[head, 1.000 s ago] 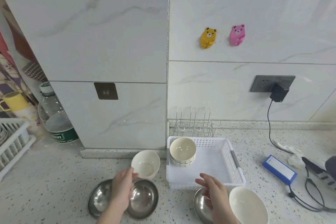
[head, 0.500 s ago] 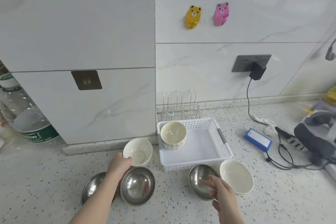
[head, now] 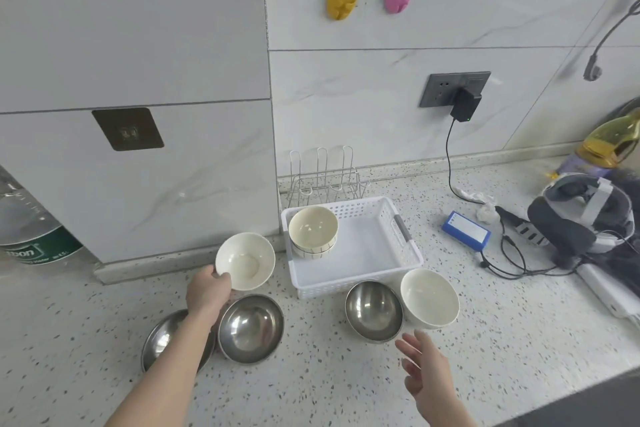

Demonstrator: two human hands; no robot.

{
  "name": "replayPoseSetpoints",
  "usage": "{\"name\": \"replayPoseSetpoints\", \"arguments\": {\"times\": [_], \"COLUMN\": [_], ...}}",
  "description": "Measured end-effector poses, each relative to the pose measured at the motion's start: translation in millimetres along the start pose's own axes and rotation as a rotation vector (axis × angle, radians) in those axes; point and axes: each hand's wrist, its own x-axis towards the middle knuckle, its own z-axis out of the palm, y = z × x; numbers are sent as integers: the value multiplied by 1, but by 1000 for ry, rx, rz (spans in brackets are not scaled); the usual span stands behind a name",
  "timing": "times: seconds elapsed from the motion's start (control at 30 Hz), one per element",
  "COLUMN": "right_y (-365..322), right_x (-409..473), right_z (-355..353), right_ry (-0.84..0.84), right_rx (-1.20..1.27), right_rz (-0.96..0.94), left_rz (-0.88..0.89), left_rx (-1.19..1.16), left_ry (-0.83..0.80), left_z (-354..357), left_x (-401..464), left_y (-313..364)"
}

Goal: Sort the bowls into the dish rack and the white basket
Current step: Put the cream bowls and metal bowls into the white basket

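Presently the left hand (head: 207, 291) pinches the near rim of a white bowl (head: 245, 261), which tilts just off the table (head: 346, 378). To this hand's right, close by, lies the white basket (head: 377, 246), its stacked bowls (head: 312, 231) in the far-left corner; the dish rack (head: 325, 180) stands beyond it. The right hand (head: 427, 374), fingers spread, hovers just short of a steel bowl (head: 374, 310).

Two bare forearms, no sleeves in view, left hand (head: 207, 291) without ring or watch, right hand (head: 426, 372) also bare, nails short and plain, no glove, no bracelet on either wrist
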Motion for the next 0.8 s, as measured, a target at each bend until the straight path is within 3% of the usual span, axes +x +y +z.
{"name": "replayPoseSetpoints", "arguments": {"times": [0.17,0.33,0.57,0.8], "right_y": [-7,-19,-26,-43], "right_x": [19,35,50,60], "right_z": [-11,-15,-19,-49], "right_ry": [59,64,39,102], "right_rx": [-9,-63,13,90], "right_rz": [20,-55,-71,-177], "left_rz": [108,103,13,39], "left_rx": [17,-97,-322,-311], "left_ry": [110,147,86,-15], "left_z": [-15,-13,28,83], "left_x": [-20,-48,-83,-113], "left_y": [11,23,47,84]}}
